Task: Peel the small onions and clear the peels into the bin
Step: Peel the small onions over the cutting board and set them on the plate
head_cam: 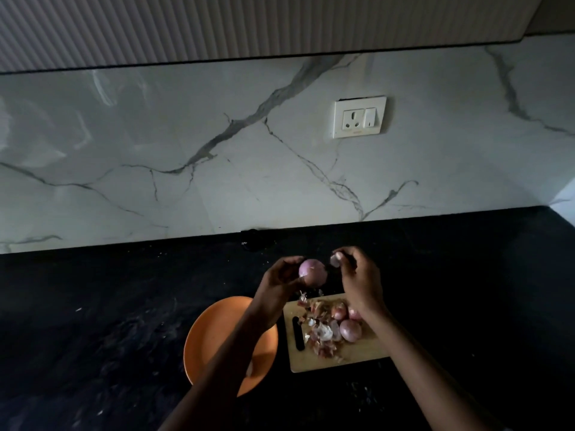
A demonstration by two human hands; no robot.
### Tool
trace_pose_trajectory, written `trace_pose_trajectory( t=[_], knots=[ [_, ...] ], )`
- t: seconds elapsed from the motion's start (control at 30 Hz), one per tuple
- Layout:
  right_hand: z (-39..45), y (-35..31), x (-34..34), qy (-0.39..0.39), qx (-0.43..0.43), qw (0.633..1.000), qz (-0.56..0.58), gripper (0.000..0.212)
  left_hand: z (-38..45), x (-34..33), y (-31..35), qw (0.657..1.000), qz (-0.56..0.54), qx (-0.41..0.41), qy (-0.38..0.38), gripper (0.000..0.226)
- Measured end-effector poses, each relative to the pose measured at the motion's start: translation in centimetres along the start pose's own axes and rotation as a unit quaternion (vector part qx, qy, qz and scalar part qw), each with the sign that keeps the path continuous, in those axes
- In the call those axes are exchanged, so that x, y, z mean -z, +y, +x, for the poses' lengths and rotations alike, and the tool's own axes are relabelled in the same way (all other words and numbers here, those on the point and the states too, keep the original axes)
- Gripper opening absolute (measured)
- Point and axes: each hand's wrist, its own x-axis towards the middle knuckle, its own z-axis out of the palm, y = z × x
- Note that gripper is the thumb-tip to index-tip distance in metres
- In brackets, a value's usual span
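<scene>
My left hand (277, 279) holds a small pink onion (312, 272) above the black counter, fingers curled round it. Just to its right, my right hand (361, 279) pinches a scrap of peel (335, 260) at its fingertips, slightly apart from the onion. Below the hands lies a wooden cutting board (357, 357) with a heap of onion peels (320, 332) and a few small onions (350, 329) on it. Part of the board is hidden by my right forearm.
An orange plate (211, 334) sits left of the board, partly covered by my left forearm. The black counter (109, 321) stretches to both sides. A marble backsplash with a wall socket (359, 117) rises behind. No bin is in view.
</scene>
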Motion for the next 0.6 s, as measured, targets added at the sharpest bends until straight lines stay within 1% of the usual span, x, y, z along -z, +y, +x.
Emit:
trace_pose_trajectory(
  t=[0.07,0.2,0.3,0.37,0.43,0.5,0.6],
  knots=[
    [0.2,1.2,0.2,-0.027,-0.051,0.998,-0.020,0.016,-0.1,0.3,0.1,1.000,-0.017,-0.005,0.001,0.052],
    [-0.5,3.2,0.4,-0.134,-0.031,0.983,-0.124,0.020,-0.1,1.1,-0.1,0.999,-0.042,-0.019,0.004,0.050],
    [-1.1,3.5,0.6,-0.173,-0.012,0.973,-0.155,0.018,-0.2,1.5,-0.4,0.999,-0.032,-0.007,0.006,0.044],
    [-0.9,2.7,1.1,-0.158,0.016,0.975,-0.153,0.020,-0.2,1.8,-0.6,1.000,-0.017,0.007,0.009,0.047],
    [-0.4,1.1,1.8,-0.148,0.065,0.980,-0.115,0.027,-0.1,2.0,-0.6,1.000,0.002,0.011,0.012,0.049],
    [0.3,-0.8,2.2,-0.175,0.124,0.975,-0.066,0.030,0.0,2.1,-0.2,1.000,0.024,0.010,0.009,0.050],
    [1.0,-2.1,2.2,-0.223,0.190,0.955,-0.048,0.035,0.1,1.8,0.4,0.999,0.037,0.009,-0.012,0.049]
  ],
)
